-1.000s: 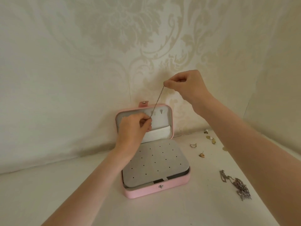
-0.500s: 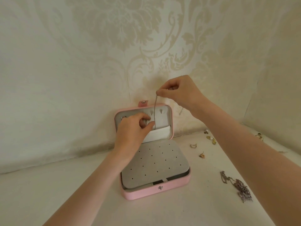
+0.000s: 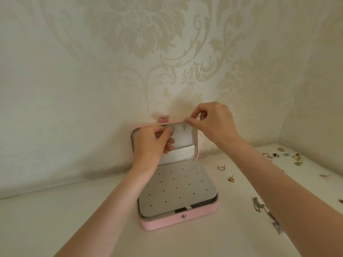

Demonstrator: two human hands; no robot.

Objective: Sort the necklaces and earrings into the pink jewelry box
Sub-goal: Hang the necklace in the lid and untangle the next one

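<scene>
The pink jewelry box lies open on the white surface, its lid propped upright against the wall. A grey pad with small holes fills its base. My left hand is inside the lid, fingers pinched near the small hooks at its top. My right hand pinches at the lid's upper right edge. A thin silver necklace chain runs between the two hands; it is barely visible here. A silver necklace lies on the table at the right. Gold earrings lie beside the box.
Several more small earrings and rings are scattered at the far right near the corner. Patterned wallpaper rises right behind the box. A white elastic pocket spans the lower part of the lid.
My right hand has come down from well above the box to the lid's top edge, so the hanging chain is no longer stretched upward. My left hand stays inside the lid.
</scene>
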